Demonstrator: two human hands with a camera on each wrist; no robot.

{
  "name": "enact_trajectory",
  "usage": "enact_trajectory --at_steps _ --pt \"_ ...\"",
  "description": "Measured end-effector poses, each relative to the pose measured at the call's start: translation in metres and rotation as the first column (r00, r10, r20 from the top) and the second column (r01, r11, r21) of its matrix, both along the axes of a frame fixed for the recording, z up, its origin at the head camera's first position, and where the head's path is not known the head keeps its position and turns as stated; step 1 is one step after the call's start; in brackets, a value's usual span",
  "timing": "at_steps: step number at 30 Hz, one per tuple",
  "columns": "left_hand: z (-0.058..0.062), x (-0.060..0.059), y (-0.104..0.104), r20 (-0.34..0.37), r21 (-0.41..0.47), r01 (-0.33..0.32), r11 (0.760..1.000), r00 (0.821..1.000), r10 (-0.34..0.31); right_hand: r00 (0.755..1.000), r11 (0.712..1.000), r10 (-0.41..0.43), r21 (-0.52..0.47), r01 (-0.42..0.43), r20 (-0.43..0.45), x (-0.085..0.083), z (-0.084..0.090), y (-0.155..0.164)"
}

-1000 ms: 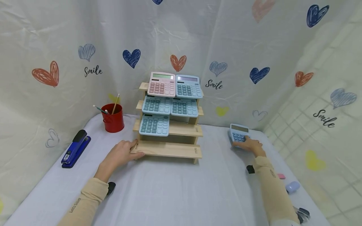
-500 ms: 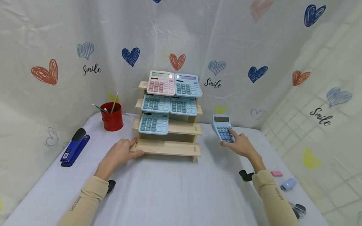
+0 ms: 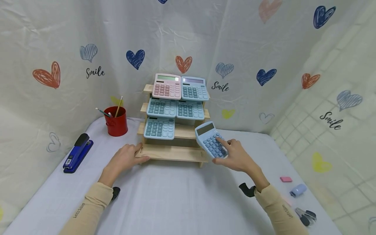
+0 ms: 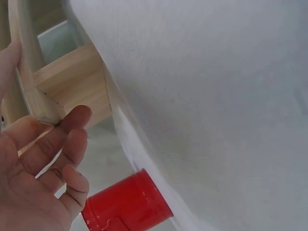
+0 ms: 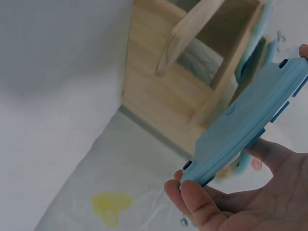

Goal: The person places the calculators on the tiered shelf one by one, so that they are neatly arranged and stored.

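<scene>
In the head view my right hand (image 3: 236,156) grips a blue calculator (image 3: 210,140) by its lower edge. The calculator hangs tilted just in front of the right end of the wooden tiered rack (image 3: 173,153); the right wrist view shows the calculator's underside (image 5: 240,120) beside the rack. My left hand (image 3: 124,159) holds the left end of the rack's lowest board, and the left wrist view shows its fingers (image 4: 74,144) at the board's corner. On the rack sit a pink calculator (image 3: 166,86), a blue calculator (image 3: 195,88) beside it, and several more blue ones on the tiers below.
Left of the rack stand a red bucket (image 3: 116,126) with pencils and a blue stapler (image 3: 77,153). Toward the right table edge lie a pink eraser (image 3: 286,179), a small lavender bottle-like item (image 3: 298,190) and a black-and-clear item (image 3: 306,217). A printed curtain (image 3: 249,39) hangs behind.
My right hand has lifted the blue calculator from the table's right rear and carried it left to the rack, turning it slightly. My left hand has stayed on the rack.
</scene>
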State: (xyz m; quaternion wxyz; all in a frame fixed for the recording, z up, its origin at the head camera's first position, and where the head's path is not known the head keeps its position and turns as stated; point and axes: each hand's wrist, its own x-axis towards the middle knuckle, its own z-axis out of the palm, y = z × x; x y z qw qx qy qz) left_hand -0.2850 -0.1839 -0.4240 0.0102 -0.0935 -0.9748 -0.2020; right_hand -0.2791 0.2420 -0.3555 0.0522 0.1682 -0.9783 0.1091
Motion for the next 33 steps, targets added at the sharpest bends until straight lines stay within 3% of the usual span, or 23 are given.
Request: enact_trajectory --at_steps 11,23,33 --pt "0.0 -0.001 0.0 -0.011 -0.003 -0.002 1.0 1.0 0.002 0.994 0.994 0.049 0.102 -0.039 -0.096 -0.018 0.003 -0.051" --pt "0.0 0.002 0.0 -0.006 -0.01 -0.001 1.0 1.0 0.001 0.996 0.993 -0.04 0.104 0.048 -0.075 -0.037 0.0 -0.104" --pt "-0.005 0.004 -0.001 -0.002 -0.007 0.009 1.0 1.0 -0.009 0.991 0.985 -0.115 0.124 0.122 -0.068 -0.045 -0.006 -0.121"
